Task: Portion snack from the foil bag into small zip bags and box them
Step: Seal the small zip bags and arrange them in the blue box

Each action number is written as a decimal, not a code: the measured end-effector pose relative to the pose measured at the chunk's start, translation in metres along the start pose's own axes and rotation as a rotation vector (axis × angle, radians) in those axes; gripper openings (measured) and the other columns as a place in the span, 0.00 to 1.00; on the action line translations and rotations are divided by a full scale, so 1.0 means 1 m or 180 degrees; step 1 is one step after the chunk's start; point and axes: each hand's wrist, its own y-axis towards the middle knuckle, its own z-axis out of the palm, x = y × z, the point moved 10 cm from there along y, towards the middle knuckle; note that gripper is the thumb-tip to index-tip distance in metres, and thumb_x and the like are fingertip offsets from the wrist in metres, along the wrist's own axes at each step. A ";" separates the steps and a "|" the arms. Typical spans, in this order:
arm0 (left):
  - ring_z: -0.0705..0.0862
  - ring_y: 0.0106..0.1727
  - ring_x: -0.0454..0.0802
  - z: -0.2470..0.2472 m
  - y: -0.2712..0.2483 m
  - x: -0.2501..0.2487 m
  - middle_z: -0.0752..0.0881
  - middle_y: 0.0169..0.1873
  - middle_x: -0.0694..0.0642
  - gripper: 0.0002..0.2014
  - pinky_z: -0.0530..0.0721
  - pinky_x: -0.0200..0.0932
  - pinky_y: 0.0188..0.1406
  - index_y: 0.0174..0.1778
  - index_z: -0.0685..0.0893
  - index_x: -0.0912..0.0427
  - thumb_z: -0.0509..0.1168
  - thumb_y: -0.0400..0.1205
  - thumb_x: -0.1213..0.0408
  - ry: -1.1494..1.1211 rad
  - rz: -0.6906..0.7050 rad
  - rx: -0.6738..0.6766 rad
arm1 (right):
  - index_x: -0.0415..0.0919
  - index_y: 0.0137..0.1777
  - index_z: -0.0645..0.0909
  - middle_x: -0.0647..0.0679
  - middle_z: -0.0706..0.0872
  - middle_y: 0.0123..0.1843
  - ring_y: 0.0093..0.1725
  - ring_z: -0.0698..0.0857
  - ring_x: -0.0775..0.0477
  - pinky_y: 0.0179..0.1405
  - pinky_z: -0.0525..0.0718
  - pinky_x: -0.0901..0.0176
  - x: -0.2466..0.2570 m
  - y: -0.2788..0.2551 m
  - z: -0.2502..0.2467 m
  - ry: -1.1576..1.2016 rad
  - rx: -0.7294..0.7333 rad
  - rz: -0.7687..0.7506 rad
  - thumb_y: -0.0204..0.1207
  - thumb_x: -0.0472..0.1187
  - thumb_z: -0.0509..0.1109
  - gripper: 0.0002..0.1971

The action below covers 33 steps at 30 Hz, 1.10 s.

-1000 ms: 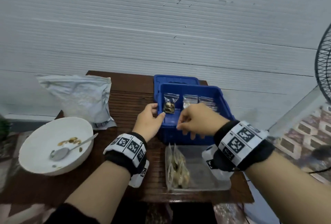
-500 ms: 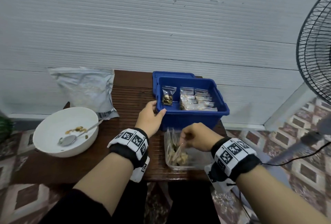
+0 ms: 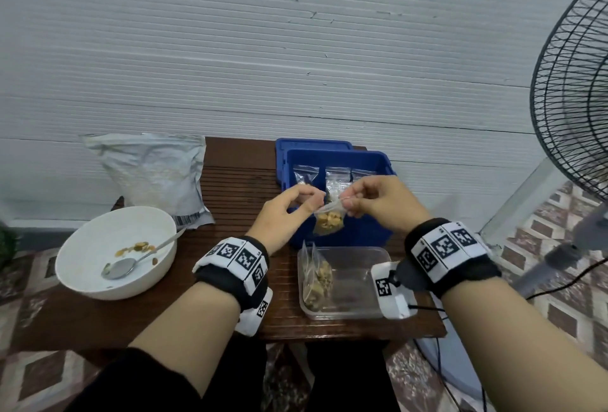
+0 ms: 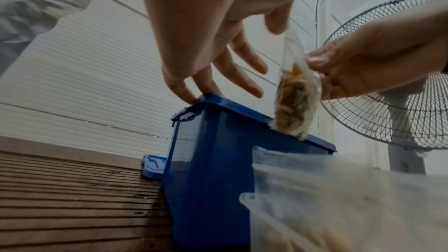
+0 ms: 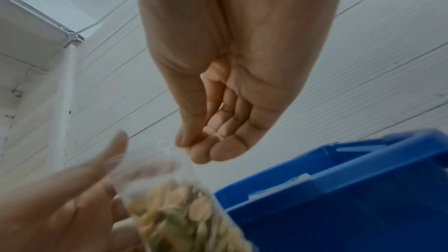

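One clear seed-filled zip bag [image 3: 329,222] pinched by both left hand [image 3: 285,211] and right hand [image 3: 378,202], blue plastic box [image 3: 345,230] at 12 o'clock on slatted bench [image 3: 237,188].

Bright blue box [image 3: 339,230] on a dark brown ribbed bench [image 3: 237,188], silver-grey foil bag [image 3: 154,174] with a black barcode strip, and a plain white bowl [image 3: 82,280] holding a shiny steel spoon [image 3: 120,268]. Clear zip bag [image 3: 329,224] shows tan-yellow snack pieces. Black wristbands [image 3: 230,263] carry black-and-white square markers; white ribbed wall [image 3: 263,66], brown-and-cream diamond floor tiles [image 3: 575,296].
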 end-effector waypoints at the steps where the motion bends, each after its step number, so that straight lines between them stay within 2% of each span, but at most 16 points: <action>1: 0.82 0.58 0.33 0.001 0.000 0.000 0.87 0.53 0.42 0.18 0.75 0.28 0.59 0.53 0.86 0.45 0.59 0.77 0.40 0.0007 -0.0003 0.0064 | 0.43 0.40 0.84 0.46 0.87 0.33 0.29 0.84 0.59 0.39 0.86 0.65 -0.003 0.001 -0.001 0.0017 -0.0186 -0.0017 0.75 0.28 0.72 0.09; 3: 0.82 0.57 0.34 -0.001 0.002 0.003 0.87 0.52 0.42 0.16 0.76 0.27 0.58 0.52 0.86 0.48 0.63 0.78 0.43 0.0084 -0.0053 0.0081 | 0.42 0.40 0.84 0.48 0.86 0.32 0.28 0.84 0.61 0.36 0.84 0.67 -0.006 0.003 -0.002 0.0078 -0.0465 -0.0046 0.76 0.28 0.71 0.09; 5: 0.84 0.53 0.35 -0.006 0.006 0.009 0.88 0.49 0.44 0.07 0.76 0.29 0.54 0.50 0.86 0.51 0.68 0.81 0.54 0.0272 -0.0105 -0.0082 | 0.42 0.40 0.84 0.50 0.85 0.30 0.27 0.83 0.63 0.34 0.83 0.70 -0.011 0.004 0.003 0.0229 -0.0570 -0.0035 0.76 0.28 0.71 0.09; 7: 0.84 0.49 0.34 -0.011 0.008 0.016 0.88 0.44 0.43 0.01 0.75 0.30 0.52 0.46 0.85 0.50 0.68 0.82 0.59 0.0368 -0.0210 -0.0251 | 0.43 0.39 0.83 0.50 0.84 0.30 0.27 0.83 0.62 0.34 0.82 0.68 -0.016 0.006 0.009 0.0331 -0.0601 -0.0005 0.77 0.28 0.70 0.10; 8: 0.84 0.49 0.33 -0.012 0.008 0.019 0.89 0.43 0.43 0.02 0.75 0.30 0.51 0.44 0.84 0.49 0.68 0.82 0.60 0.0377 -0.0251 -0.0309 | 0.44 0.38 0.82 0.50 0.84 0.30 0.28 0.83 0.60 0.35 0.82 0.67 -0.019 0.007 0.011 0.0295 -0.0598 0.0004 0.77 0.29 0.71 0.10; 12: 0.86 0.47 0.32 -0.014 0.006 0.022 0.90 0.42 0.45 0.03 0.74 0.24 0.46 0.44 0.82 0.49 0.68 0.82 0.58 0.0381 -0.0363 -0.0376 | 0.44 0.40 0.82 0.53 0.83 0.32 0.33 0.81 0.57 0.39 0.79 0.66 -0.026 0.012 0.016 -0.0066 -0.0469 0.0031 0.78 0.37 0.72 0.05; 17: 0.87 0.46 0.44 -0.013 0.006 0.020 0.91 0.35 0.51 0.05 0.78 0.40 0.55 0.42 0.81 0.52 0.68 0.82 0.58 0.0464 -0.0395 -0.0324 | 0.47 0.38 0.81 0.51 0.83 0.34 0.37 0.81 0.53 0.43 0.83 0.59 -0.033 0.018 0.017 -0.0233 -0.0261 0.0123 0.79 0.39 0.71 0.07; 20: 0.85 0.43 0.44 -0.010 0.008 0.018 0.88 0.30 0.45 0.05 0.78 0.42 0.55 0.41 0.81 0.52 0.67 0.83 0.60 0.0603 -0.0431 -0.0236 | 0.47 0.39 0.80 0.54 0.82 0.34 0.36 0.80 0.58 0.41 0.79 0.66 -0.031 0.018 0.021 -0.0328 -0.0168 0.0043 0.79 0.39 0.71 0.07; 22: 0.86 0.45 0.44 -0.010 0.009 0.018 0.88 0.31 0.44 0.05 0.78 0.45 0.58 0.41 0.80 0.51 0.67 0.83 0.60 0.0641 -0.0454 -0.0216 | 0.47 0.38 0.80 0.56 0.82 0.34 0.36 0.79 0.62 0.39 0.75 0.71 -0.030 0.017 0.021 -0.0222 -0.0143 0.0025 0.79 0.38 0.71 0.07; 24: 0.87 0.47 0.46 -0.011 0.010 0.020 0.90 0.34 0.48 0.04 0.80 0.48 0.61 0.43 0.81 0.53 0.67 0.83 0.59 0.0599 -0.0496 -0.0210 | 0.47 0.40 0.82 0.56 0.83 0.36 0.38 0.80 0.61 0.40 0.75 0.70 -0.032 0.018 0.021 -0.0094 -0.0125 0.0036 0.78 0.39 0.72 0.05; 26: 0.87 0.48 0.47 -0.011 0.010 0.020 0.91 0.38 0.50 0.04 0.81 0.51 0.62 0.45 0.83 0.53 0.67 0.82 0.57 0.0599 -0.0501 -0.0208 | 0.44 0.43 0.85 0.53 0.86 0.39 0.42 0.83 0.57 0.43 0.77 0.68 -0.031 0.019 0.025 -0.0062 -0.0031 0.0034 0.76 0.41 0.74 0.02; 29: 0.87 0.49 0.48 -0.010 0.010 0.018 0.90 0.41 0.50 0.05 0.82 0.53 0.60 0.47 0.85 0.51 0.68 0.82 0.55 0.0708 -0.0465 -0.0208 | 0.42 0.43 0.86 0.46 0.88 0.42 0.45 0.84 0.50 0.50 0.80 0.58 -0.029 0.022 0.031 -0.0069 0.0029 -0.0007 0.75 0.41 0.75 0.03; 33: 0.86 0.48 0.48 -0.009 0.011 0.018 0.90 0.40 0.50 0.02 0.82 0.54 0.59 0.43 0.85 0.48 0.69 0.81 0.56 0.0834 -0.0494 -0.0204 | 0.43 0.39 0.84 0.48 0.86 0.37 0.40 0.82 0.54 0.45 0.79 0.67 -0.026 0.022 0.033 0.0066 0.0068 -0.0034 0.75 0.37 0.74 0.04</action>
